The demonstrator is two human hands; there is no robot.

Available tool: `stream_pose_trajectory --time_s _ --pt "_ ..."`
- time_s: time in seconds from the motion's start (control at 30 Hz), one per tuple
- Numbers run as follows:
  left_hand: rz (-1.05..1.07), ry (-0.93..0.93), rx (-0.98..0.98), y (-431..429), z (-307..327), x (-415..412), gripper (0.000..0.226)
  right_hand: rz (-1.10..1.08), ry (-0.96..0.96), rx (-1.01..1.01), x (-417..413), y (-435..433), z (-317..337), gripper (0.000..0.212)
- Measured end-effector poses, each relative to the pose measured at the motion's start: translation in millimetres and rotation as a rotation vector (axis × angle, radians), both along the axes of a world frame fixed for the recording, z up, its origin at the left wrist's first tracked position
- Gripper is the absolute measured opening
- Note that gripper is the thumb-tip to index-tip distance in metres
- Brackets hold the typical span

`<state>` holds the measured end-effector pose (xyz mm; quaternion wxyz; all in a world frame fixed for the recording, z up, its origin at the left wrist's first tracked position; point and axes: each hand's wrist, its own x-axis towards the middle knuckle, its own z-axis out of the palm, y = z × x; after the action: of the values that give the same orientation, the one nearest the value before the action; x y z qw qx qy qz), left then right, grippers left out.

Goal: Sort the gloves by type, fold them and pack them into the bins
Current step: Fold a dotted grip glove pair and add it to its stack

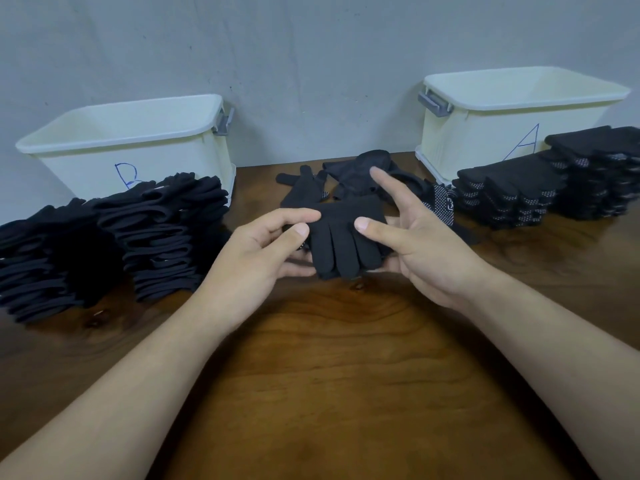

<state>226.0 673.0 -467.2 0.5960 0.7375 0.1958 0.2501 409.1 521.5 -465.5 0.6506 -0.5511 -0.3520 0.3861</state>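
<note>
Cream plastic bin with grey side handle [166,157] at 10 o'clock of the hands, "B" [126,174] handwritten in blue marker on its front, partly hidden by gloves. Only its upper inner wall shows; contents cannot be told. Stacks of plain black knit gloves [104,244] lie just in front of it on the dark wood-grain table [329,375].

Left hand [256,251]: thumb and index pinch the left edge of the black fabric glove [346,237], other fingers curled under it. This glove is held just above the table at centre, long axis 12 to 6 o'clock, fingertips pointing to 6, cuff to 12. Right hand [422,244]: thumb pressed on the glove's right edge, lower fingers underneath, index sticking out towards 12.

Loose heap of black gloves, some white-dotted [356,174], at 12 o'clock behind the hands.

Second cream plastic bin [485,133] at 2 o'clock, "A" [524,143] in blue marker; inside not visible. Stacks of folded black gloves with white grip dots [519,192] in front of it.
</note>
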Motion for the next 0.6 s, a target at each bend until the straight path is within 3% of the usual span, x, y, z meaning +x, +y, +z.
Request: stream_pose_trajectory --time_s 0.07,0.2,0.4,0.6 --pt "0.003 -0.028 0.012 -3 -1 2 0.031 0.042 -0.029 0.061 4 -2 1 0.065" --pt "-0.050 -0.077 -0.002 -14 -3 11 0.038 -0.083 -0.131 0.042 14 -2 -5 0.036" --pt "0.173 -0.185 0.008 -44 -5 72 0.031 -0.314 -0.124 0.036 41 -9 6 0.029" --pt "0.323 -0.326 0.130 -103 -1 175 0.043 -0.648 -0.259 0.091 103 -44 20 0.024"
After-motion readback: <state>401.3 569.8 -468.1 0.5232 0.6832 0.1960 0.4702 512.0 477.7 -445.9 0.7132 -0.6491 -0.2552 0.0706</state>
